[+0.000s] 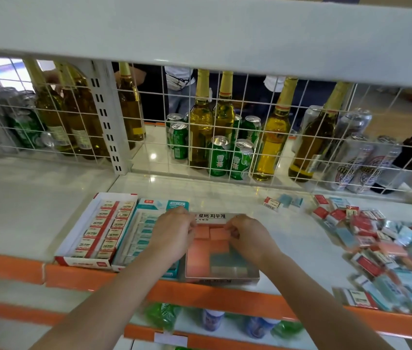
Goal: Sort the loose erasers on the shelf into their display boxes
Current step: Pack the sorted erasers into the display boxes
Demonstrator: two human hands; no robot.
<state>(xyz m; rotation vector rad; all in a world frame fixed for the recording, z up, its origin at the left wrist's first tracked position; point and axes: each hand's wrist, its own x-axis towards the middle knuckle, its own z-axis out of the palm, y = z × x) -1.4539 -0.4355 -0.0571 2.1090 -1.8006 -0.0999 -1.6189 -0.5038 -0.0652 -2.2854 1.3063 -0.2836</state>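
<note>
Three display boxes sit side by side on the white shelf: a red-and-white box [73, 258] full of white erasers, a teal box [164, 203] of blue-sleeved erasers, and a grey box [225, 279] partly filled with pink erasers. My left hand [172, 233] and my right hand [247, 236] hover over the back of the grey box. Each hand touches a pink eraser, the left one [201, 232] and the right one [218, 233], with curled fingers. A heap of loose erasers [389, 251] in red, blue and pink lies to the right.
A few stray erasers [283, 201] lie behind the grey box. A white wire grid [225, 137] closes the shelf's back, with bottles and green cans behind it. An upper shelf [199, 29] overhangs. The orange shelf edge [199, 296] runs along the front.
</note>
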